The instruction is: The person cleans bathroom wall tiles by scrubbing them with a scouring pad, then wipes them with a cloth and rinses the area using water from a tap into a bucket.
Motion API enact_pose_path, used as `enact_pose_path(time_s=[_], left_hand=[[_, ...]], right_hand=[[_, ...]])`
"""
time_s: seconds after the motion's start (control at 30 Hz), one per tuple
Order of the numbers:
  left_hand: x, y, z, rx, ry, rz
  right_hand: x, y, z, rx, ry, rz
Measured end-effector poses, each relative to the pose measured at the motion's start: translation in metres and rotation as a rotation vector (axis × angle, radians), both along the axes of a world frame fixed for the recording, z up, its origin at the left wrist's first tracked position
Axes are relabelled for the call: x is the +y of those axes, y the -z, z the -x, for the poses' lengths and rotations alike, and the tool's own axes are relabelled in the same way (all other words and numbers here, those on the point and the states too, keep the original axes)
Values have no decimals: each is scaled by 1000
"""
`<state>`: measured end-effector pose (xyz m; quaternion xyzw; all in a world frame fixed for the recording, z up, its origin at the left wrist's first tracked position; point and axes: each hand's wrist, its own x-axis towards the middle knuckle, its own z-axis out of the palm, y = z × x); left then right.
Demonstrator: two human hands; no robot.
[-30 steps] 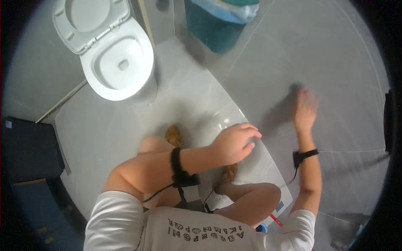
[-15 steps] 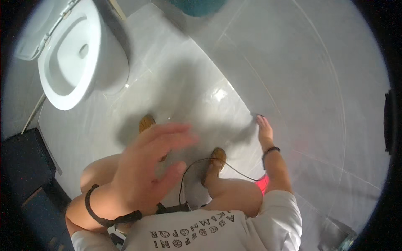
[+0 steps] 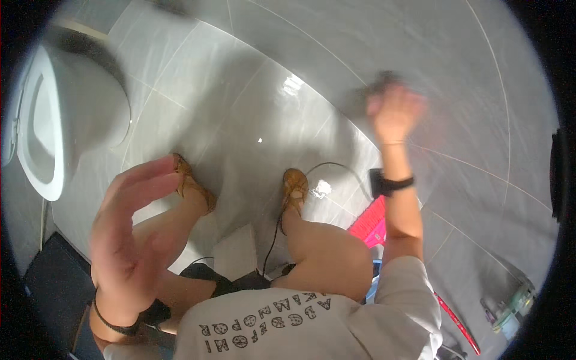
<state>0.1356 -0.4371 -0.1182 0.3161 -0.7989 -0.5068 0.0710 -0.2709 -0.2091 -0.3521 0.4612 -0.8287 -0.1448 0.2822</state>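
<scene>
My left hand (image 3: 129, 231) is raised at the left, above my bent knee, its thumb apart from the stretched fingers and nothing seen in it. Out to the right, my right hand (image 3: 396, 114) is at the grey tiled wall (image 3: 456, 78); its fingers are smeared by motion, with a dark shadow beside them. Whether something small is in that hand, I cannot tell. A dark band circles each wrist. Below the right forearm, a broom head (image 3: 368, 219) with pink-red bristles is partly hidden by the arm.
A white toilet (image 3: 90, 108) stands at the left. A black cable (image 3: 273, 249) runs past my right foot, near a white scrap (image 3: 322, 189) on the tiled floor (image 3: 234, 123). At lower left is a dark box (image 3: 57, 282); at lower right, a red stick (image 3: 459, 324) and greenish containers (image 3: 513, 309).
My right hand has moved up along the wall. My left hand has drawn left and back. The view has shifted, bringing more of the broom, the red stick and the white scrap into sight.
</scene>
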Motion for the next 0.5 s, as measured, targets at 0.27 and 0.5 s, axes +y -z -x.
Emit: enact_pose_path(time_s=[0.27, 0.5], left_hand=[[13, 13, -15, -13, -182, -64], [5, 26, -25, 22, -187, -17]], right_hand=[[120, 65, -45, -350, 586, -235], [127, 66, -5, -466, 372, 1461]])
